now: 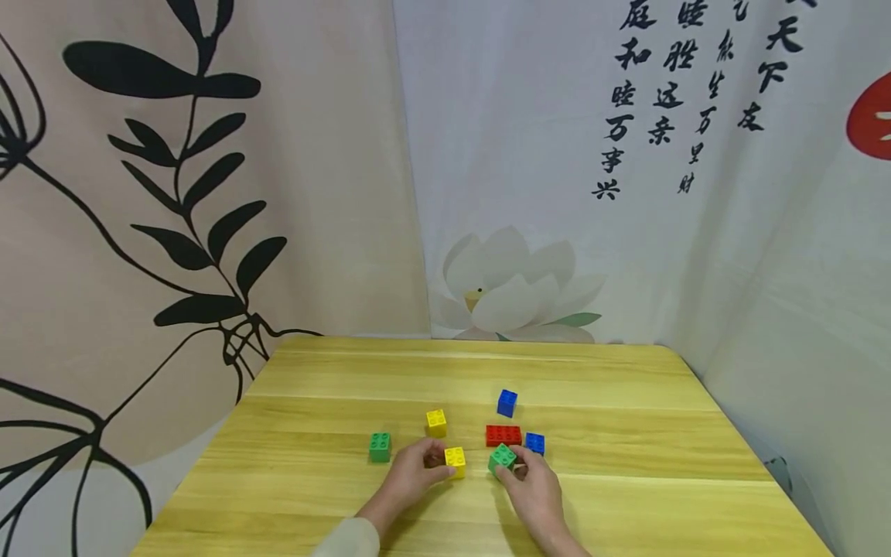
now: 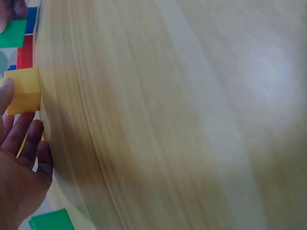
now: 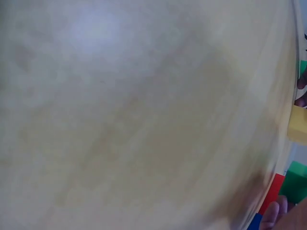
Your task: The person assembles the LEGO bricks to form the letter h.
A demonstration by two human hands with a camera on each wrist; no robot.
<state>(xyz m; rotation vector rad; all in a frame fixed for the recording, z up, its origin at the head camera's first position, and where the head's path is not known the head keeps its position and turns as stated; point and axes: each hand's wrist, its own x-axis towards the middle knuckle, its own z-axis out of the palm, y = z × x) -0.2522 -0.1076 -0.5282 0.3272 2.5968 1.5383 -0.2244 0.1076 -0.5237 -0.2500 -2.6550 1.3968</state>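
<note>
In the head view my left hand (image 1: 412,473) pinches a yellow building block (image 1: 455,462) between thumb and fingers; the left wrist view shows the same yellow block (image 2: 24,91) at its left edge. To the right, my right hand (image 1: 534,491) holds a green building block (image 1: 502,459), tilted, its studs facing up. Just beyond that hand lie a red block (image 1: 503,435) and a blue block (image 1: 534,443), the blue one partly covered by the fingers. A second yellow block (image 1: 436,423) stands behind my left hand, and another green block (image 1: 380,447) sits to its left.
A second blue block (image 1: 507,403) lies farther back, behind the red one. All of this is on a wooden table (image 1: 334,387), whose far edge meets a printed curtain (image 1: 334,170).
</note>
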